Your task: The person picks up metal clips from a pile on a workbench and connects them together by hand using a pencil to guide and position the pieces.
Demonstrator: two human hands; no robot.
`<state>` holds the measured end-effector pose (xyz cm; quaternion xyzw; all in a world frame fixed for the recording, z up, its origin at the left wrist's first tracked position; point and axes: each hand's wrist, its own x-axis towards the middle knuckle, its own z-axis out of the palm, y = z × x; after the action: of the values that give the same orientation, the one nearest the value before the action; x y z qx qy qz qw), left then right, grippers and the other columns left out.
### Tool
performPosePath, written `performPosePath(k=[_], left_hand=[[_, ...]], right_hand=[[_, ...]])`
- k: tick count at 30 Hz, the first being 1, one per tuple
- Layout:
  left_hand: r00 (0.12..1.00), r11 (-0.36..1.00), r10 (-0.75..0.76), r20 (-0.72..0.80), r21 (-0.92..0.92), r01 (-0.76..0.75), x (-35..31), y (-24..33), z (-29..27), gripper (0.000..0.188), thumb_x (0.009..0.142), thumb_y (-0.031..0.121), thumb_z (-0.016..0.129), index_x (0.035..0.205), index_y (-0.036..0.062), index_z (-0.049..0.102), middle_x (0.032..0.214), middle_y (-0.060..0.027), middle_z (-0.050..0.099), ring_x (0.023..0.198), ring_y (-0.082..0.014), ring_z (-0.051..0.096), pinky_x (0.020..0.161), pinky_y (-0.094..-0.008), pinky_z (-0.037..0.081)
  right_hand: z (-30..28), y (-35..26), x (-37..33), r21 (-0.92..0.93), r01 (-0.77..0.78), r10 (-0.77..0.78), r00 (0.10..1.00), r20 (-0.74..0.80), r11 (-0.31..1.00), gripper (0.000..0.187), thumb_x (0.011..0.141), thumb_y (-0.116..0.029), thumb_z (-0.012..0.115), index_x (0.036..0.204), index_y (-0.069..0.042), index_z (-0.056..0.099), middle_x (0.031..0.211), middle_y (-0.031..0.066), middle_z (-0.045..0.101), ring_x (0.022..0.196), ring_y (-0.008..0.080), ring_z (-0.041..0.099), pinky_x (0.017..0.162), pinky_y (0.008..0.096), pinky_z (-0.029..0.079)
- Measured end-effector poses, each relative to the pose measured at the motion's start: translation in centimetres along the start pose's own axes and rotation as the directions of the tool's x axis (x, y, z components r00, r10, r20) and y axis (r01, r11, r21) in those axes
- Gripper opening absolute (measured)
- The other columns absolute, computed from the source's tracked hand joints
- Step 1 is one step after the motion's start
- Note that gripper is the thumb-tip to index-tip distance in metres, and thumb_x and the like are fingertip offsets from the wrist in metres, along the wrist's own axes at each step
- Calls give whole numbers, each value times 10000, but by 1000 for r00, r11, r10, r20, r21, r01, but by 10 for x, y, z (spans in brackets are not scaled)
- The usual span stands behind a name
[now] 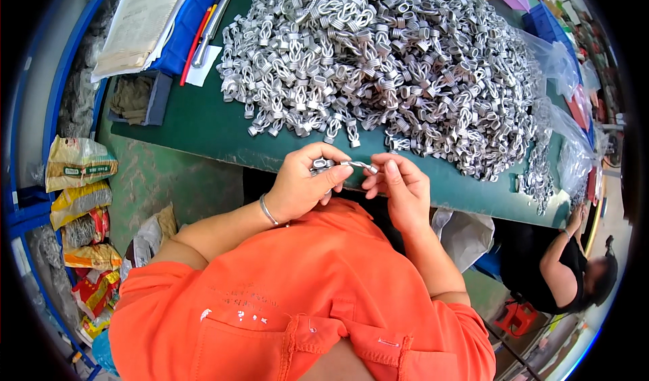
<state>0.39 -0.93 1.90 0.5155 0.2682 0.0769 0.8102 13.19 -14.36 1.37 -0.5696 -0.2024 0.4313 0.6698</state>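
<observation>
My left hand [297, 181] is closed around a few small silver metal pieces, one of them a twisted metal link [358, 165] that sticks out past the thumb. At the link's free end, the thumb and fingers of my right hand [407, 193] pinch together. Both hands are just off the near edge of the green table [182, 123]. Beyond them spreads a big pile of silver twisted metal links [378, 63] with ribbed ends. A few links lie loose at the pile's near side.
Left on the table are a blue tray [193, 26] with papers, a red pen [195, 46] and a grey bin [154, 98]. Clear plastic bags [571, 141] lie at the right. A co-worker [564, 273] sits at the right end. Filled sacks [80, 161] stand along the left shelf.
</observation>
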Motion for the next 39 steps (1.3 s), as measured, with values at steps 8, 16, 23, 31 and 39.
performPosePath(k=[8, 16, 23, 31, 39], left_hand=[[456, 100, 711, 536, 565, -819, 25, 22, 26, 189, 685, 128, 697, 851, 90, 616, 871, -48, 576, 858, -245, 559, 858, -418, 387], [464, 340, 781, 417, 339, -877, 34, 23, 36, 242, 721, 71, 696, 923, 18, 574, 886, -110, 566, 824, -231, 542, 744, -330, 448], [755, 754, 606, 250, 123, -646, 32, 4, 26, 193, 782, -28, 619, 959, -42, 544, 941, -113, 513, 805, -155, 501, 716, -254, 433], [738, 725, 604, 302, 176, -666, 33, 0, 22, 188, 763, -59, 623, 939, -33, 563, 919, -104, 520, 770, -136, 509, 674, -235, 431], [665, 556, 732, 144, 438, -706, 18, -1, -7, 149, 700, -2, 696, 799, -7, 584, 795, -93, 578, 650, -147, 546, 566, -237, 437]], right_hand=[[29, 1, 6, 818, -436, 336, 887, 318, 376, 427, 933, -435, 327, 1084, -80, 510, 1057, 62, 547, 957, 172, 547, 863, 310, 433], [-18, -10, -25, 926, -121, 285, 958, 15, 359, 340, 859, -418, 466, 950, -111, 581, 925, 101, 603, 729, 236, 564, 514, 273, 431], [-159, -2, -119, 591, 579, -3, 716, -698, 561, 200, 830, -214, 510, 899, -36, 571, 899, 114, 565, 765, 220, 551, 539, 291, 445], [-241, 44, -157, -359, -196, -345, 101, -933, 913, 364, 889, -164, 484, 1194, 26, 428, 1156, 101, 490, 1021, 192, 471, 900, 307, 361], [-68, -70, -4, -894, 394, -870, 492, 8, 214, 184, 778, 65, 511, 954, 20, 540, 1096, 158, 531, 1003, 278, 499, 902, 353, 360]])
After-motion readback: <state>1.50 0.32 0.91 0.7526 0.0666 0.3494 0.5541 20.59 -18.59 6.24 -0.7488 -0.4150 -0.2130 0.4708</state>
